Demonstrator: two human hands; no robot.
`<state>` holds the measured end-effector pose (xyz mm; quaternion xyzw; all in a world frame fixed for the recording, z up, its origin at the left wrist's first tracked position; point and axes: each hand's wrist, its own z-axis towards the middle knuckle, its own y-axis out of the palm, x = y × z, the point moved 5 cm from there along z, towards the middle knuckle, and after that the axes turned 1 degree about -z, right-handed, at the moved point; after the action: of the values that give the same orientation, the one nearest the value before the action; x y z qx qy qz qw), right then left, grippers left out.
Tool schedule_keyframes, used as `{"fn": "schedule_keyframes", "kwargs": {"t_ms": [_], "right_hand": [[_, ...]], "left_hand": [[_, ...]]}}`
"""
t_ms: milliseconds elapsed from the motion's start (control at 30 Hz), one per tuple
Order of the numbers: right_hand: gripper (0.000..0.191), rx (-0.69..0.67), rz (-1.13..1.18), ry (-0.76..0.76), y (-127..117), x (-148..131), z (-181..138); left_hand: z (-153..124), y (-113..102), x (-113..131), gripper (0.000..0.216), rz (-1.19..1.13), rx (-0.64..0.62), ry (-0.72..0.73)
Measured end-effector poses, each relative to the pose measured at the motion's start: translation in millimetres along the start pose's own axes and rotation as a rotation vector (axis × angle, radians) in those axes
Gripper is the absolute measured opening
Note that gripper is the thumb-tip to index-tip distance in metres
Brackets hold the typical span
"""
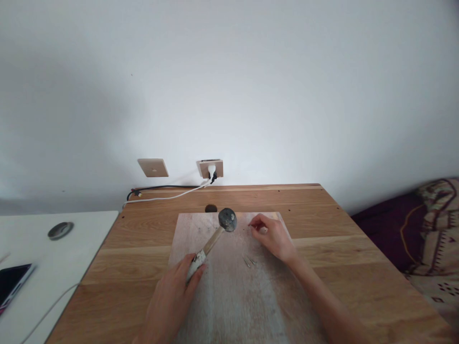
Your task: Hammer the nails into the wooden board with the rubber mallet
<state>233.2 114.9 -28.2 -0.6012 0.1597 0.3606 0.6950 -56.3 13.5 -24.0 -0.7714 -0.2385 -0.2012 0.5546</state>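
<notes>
On the board (pixel 229 296), the left hand (pixel 172 296) wraps the hammer (pixel 214 240) low on its handle, head tilted up, likely for leverage. The right hand (pixel 274 236) rests beside the head, fingertips pinched narrow on something tiny, perhaps a nail. Loose nails (pixel 248 261) lie between the hands, within reach. A cable (pixel 168 196) runs along the desk's (pixel 143 239) far edge, well clear.

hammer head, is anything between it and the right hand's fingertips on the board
Nothing visible. The hammer, held by the left hand, has its head just left of the right hand, whose fingertips pinch together on the board. Only bare board shows between. The loose nails lie nearer the person, off that line.
</notes>
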Motion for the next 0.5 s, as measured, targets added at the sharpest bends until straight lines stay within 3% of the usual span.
{"fn": "schedule_keyframes", "kwargs": {"t_ms": [300,500], "right_hand": [[0.012,-0.050,-0.063,-0.131,15.4,-17.2,-0.9],[0.012,-0.041,-0.053,-0.106,18.9,-10.0,-2.5]], "left_hand": [[-1.9,-0.4,-5.4,0.041,-0.005,0.026,0.035],[-2.0,-3.2,2.3,0.036,-0.015,0.002,0.047]]}}
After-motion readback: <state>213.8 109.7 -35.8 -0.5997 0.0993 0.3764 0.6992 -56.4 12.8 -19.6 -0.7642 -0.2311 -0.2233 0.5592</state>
